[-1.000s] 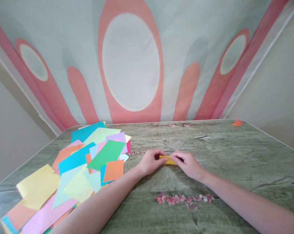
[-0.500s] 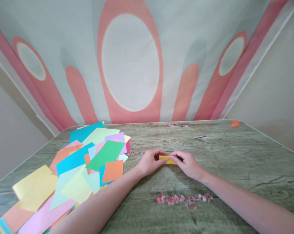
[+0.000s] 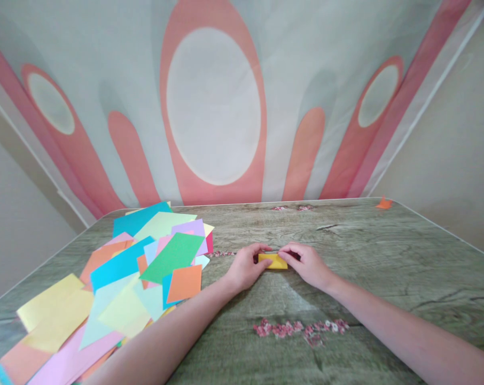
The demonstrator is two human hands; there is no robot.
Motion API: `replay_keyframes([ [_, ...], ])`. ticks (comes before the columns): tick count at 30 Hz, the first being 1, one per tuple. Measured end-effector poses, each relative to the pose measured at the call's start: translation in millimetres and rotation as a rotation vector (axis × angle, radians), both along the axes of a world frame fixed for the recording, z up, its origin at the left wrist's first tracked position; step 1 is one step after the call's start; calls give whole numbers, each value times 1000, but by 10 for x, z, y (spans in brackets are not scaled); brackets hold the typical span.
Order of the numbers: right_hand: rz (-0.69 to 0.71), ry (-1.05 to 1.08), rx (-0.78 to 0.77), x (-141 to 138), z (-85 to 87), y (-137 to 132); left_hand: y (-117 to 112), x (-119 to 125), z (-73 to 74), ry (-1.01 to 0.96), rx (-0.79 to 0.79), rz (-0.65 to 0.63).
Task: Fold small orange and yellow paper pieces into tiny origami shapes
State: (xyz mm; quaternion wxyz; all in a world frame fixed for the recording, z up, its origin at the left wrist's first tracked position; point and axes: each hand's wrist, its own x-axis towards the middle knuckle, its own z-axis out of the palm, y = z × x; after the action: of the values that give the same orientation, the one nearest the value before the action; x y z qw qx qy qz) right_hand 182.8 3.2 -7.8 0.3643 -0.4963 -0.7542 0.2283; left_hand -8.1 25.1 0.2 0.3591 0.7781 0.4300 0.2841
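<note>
A small folded yellow paper (image 3: 273, 261) lies on the wood-grain table (image 3: 386, 256), near its middle. My left hand (image 3: 248, 266) pinches the paper's left end with curled fingers. My right hand (image 3: 308, 264) presses on its right end, fingers bent over the top edge. Both hands rest on the tabletop, close together, with the paper between them.
A loose pile of coloured paper sheets (image 3: 138, 272) covers the table's left side. Small pink and white scraps (image 3: 302, 327) lie in a row nearer me, with more at the far edge (image 3: 292, 207). An orange scrap (image 3: 383, 203) sits at the far right corner. A patterned cloth (image 3: 213, 101) hangs behind.
The yellow paper now looks shorter and thicker, folded more compactly. Both hands have shifted slightly away from me and closer together over it.
</note>
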Motion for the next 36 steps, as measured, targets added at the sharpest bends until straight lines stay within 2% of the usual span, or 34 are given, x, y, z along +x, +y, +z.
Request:
replay_keyframes([
  [7,-18,-68,4,36,-89,180,99,-30,-15,145,144,16],
  [11,-30,-156,-1,55,-104,283,82,-58,36,191,401,23],
  [16,-25,-219,34,56,-91,380,-9,-66,153,423,567,-151],
  [22,44,-245,51,98,-78,436,-22,-70,169,578,607,-199],
  [36,14,-290,67,76,-81,433,-21,-62,184,626,654,-216],
])
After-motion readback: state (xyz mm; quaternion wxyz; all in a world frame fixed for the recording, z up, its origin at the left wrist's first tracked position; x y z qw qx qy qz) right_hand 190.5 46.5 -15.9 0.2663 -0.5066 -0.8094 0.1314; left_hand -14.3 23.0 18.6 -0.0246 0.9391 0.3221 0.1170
